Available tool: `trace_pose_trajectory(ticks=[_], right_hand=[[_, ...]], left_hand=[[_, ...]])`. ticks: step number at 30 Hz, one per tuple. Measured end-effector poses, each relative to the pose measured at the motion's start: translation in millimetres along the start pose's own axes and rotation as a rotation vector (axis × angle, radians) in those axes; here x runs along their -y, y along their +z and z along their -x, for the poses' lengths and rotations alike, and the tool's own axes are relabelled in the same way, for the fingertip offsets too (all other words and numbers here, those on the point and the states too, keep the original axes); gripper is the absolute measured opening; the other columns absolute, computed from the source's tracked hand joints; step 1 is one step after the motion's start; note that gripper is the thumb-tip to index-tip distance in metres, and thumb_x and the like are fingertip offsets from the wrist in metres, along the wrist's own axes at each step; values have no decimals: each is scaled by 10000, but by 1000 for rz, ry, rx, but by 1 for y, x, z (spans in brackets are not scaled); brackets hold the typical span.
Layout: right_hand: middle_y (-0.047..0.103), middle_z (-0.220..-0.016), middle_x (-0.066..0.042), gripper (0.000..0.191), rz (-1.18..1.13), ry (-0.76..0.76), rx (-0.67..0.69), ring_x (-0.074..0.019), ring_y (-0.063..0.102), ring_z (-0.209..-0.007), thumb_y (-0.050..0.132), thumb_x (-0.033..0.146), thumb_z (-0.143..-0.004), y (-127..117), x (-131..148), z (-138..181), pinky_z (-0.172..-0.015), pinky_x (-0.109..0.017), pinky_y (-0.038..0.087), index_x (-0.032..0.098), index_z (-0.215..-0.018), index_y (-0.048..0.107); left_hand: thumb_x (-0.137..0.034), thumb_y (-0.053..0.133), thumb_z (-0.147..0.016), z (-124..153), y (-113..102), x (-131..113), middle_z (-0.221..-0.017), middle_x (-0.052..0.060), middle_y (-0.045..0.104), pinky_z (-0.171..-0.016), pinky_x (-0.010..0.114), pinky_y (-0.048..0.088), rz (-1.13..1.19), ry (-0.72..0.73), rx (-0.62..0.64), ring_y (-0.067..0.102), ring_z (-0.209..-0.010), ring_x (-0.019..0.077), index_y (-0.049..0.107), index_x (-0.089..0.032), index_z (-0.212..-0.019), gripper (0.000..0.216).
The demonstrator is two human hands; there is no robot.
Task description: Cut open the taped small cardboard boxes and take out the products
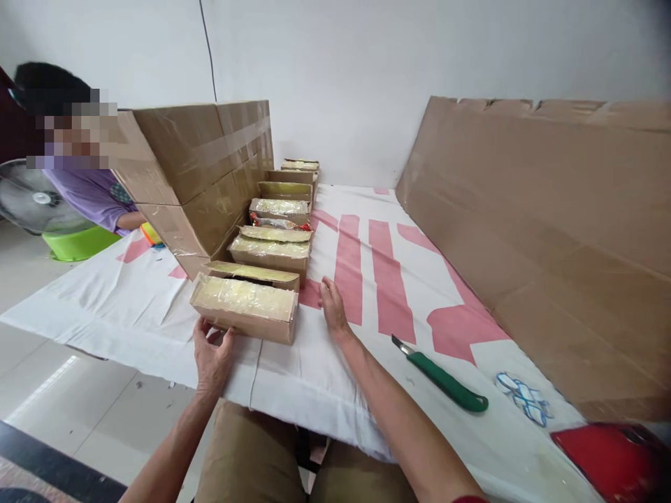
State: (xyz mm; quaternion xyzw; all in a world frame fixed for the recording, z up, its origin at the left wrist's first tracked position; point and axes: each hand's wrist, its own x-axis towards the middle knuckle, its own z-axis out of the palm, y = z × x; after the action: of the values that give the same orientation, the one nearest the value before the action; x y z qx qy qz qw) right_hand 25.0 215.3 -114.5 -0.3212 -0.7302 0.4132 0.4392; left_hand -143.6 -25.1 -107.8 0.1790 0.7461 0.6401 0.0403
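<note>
A row of several small cardboard boxes with taped tops runs away from me across the white and pink cloth (377,279). My left hand (211,353) touches the near left corner of the closest box (244,308), fingers curled against its side. My right hand (332,306) lies flat and open on the cloth just right of that box, fingers stretched forward, holding nothing.
A big taped carton (199,175) stands left of the row. A large flat cardboard sheet (550,230) leans at the right. A green-handled utility knife (443,377), rubber bands (524,398) and a red object (613,461) lie near me. Another person (89,188) and a fan (31,199) are at far left.
</note>
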Motion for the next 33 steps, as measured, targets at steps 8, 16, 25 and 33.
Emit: trace_pose_trajectory(ticks=[8,16,25,33], right_hand=[[626,-1502,-144,654,-100,19,110,-266,555,-1423,381,652,-1050,34,-2,-15,-1207,-478,430,188,-1450,611],[742,-1276,-100,367,-72,4,49,-242,657,-1251,446,246,-993,25,-12,-4,-1116,-427,517,216,-1186,757],[795,-1204,-34,449,-11,-93,321,-257,724,-1108,535,126,-861,34,-7,1,-1007,-402,568,254,-1228,760],[788,-1238,-2,707,17,-145,439,-271,707,-1150,535,63,-746,33,-4,3,-1037,-429,528,292,-1402,661]], left_hand=[[-451,794,-764,1,0,2,-1392,164,616,-956,424,593,-11,-11,-15,721,-1050,246,463,-217,-1474,818],[-374,751,-787,3,-1,0,-1384,157,626,-1022,434,557,-25,27,-16,717,-1037,227,479,-208,-1443,730],[-314,769,-703,1,-2,-1,-1265,118,662,-997,433,564,-76,17,-63,709,-984,220,497,-198,-1372,732],[-329,770,-669,3,3,-10,-1169,97,685,-980,441,577,-132,16,-88,715,-997,242,548,-194,-1294,677]])
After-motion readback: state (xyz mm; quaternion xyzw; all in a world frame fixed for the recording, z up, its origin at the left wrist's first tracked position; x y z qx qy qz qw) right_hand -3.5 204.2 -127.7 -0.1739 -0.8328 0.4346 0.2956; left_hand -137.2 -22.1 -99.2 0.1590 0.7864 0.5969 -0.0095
